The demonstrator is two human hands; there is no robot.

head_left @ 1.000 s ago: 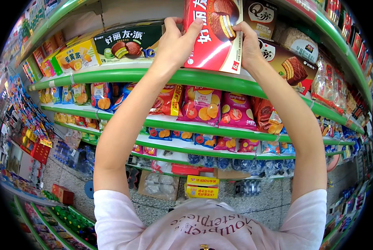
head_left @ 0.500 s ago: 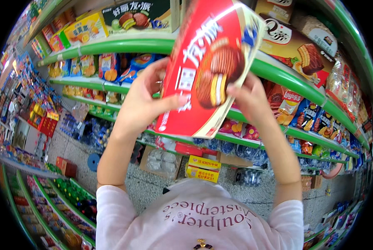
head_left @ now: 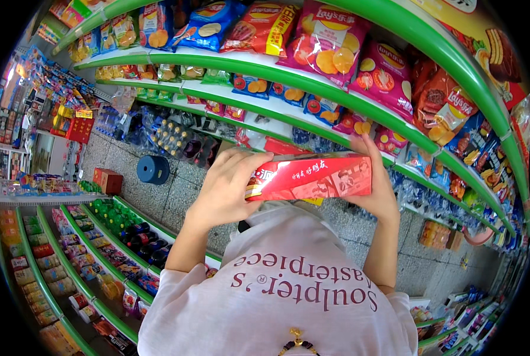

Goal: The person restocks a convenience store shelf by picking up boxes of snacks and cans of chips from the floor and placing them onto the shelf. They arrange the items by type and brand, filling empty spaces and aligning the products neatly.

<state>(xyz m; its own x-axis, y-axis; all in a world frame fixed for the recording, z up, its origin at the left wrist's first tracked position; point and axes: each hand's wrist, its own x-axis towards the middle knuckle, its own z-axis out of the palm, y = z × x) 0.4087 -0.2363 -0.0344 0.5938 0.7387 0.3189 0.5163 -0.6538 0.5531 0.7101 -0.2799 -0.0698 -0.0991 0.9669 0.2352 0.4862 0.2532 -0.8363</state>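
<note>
On a speckled tile floor (head_left: 185,188), we face long shelving (head_left: 431,44) whose green front edges curve across the view; goods along them stand face outward, probably so each pack can be seen from the aisle. At the lower left we see a second rack (head_left: 40,279), its bottles and packs grouped by kind, perhaps for easy finding. A blue stool (head_left: 153,169) stands on the floor between the two. Just behind the green edge of the broad snack shelf, a magenta snack bag (head_left: 330,44) leans back among neighbours that seem to prop it up. The red box (head_left: 312,178) rests on no shelf: we hold it in the air, out from the lower shelves' edges, one narrow printed side towards us. Our left hand (head_left: 229,181) is clamped on its left end, and our right hand (head_left: 377,187) on its right, likely keeping it level with most of the print uncovered.
</note>
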